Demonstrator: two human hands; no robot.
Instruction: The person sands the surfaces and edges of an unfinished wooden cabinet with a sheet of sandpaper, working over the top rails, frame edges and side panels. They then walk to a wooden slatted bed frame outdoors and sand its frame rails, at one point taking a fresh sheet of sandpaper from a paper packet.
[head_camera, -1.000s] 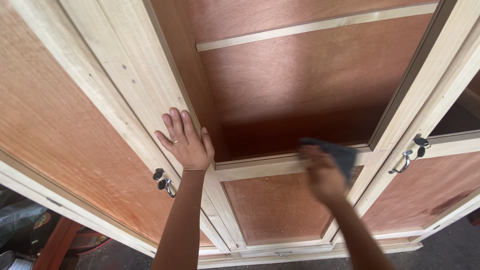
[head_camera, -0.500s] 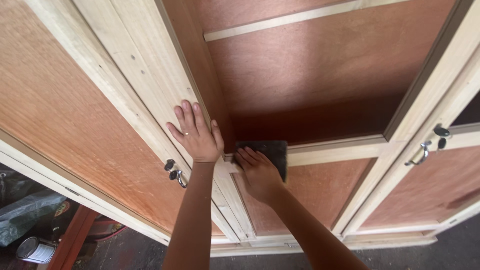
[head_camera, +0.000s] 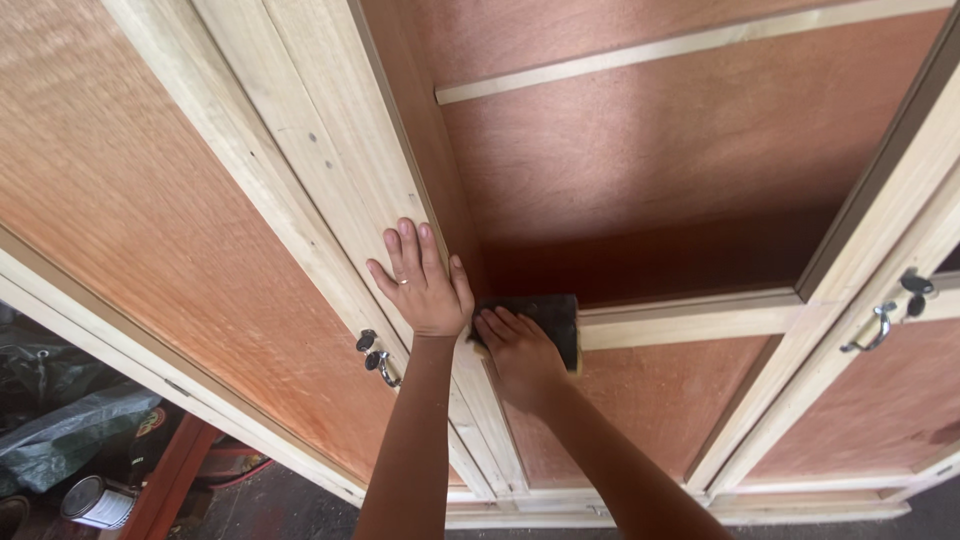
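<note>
Look to the bottom left corner, down on the floor beside your cabinet: a small round metal tin (head_camera: 95, 500) stands there, silvery on its lid and rim, with a paper label wrapped around its side that is too small and dim to make out in colour. Just above it lies a crumpled dark green plastic bag (head_camera: 65, 435). You have no signs or screens anywhere in view.
</note>
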